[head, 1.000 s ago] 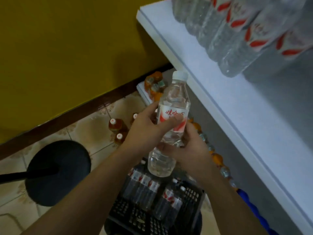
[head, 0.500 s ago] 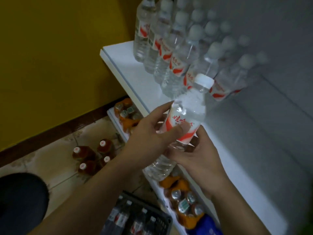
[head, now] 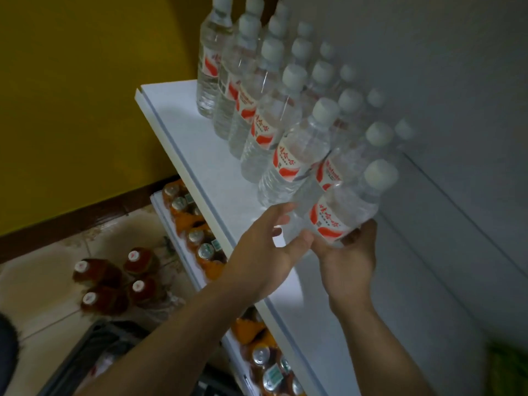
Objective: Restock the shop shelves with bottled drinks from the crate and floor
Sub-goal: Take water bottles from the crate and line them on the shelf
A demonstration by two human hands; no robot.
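A clear water bottle (head: 340, 212) with a white cap and red-and-white label tilts over the white shelf (head: 200, 155), cap toward the back wall. My right hand (head: 348, 261) grips its lower half from below. My left hand (head: 265, 247) is beside the bottle's base with loosened fingers, its thumb close to my right hand. Rows of matching water bottles (head: 263, 104) stand on the shelf just beyond. The dark crate (head: 83, 355) lies at the bottom left, mostly hidden by my left arm.
Brown-drink bottles (head: 111, 281) with white caps stand on the tiled floor. The lower shelf holds orange-labelled bottles (head: 200, 241). A yellow wall is on the left, and the grey back panel (head: 428, 81) is on the right. A dark stool edge (head: 7, 352) is at the far left.
The bottle has been carried up and right, over the shelf toward the standing rows. My left hand has loosened from its label, and my right hand now carries it.
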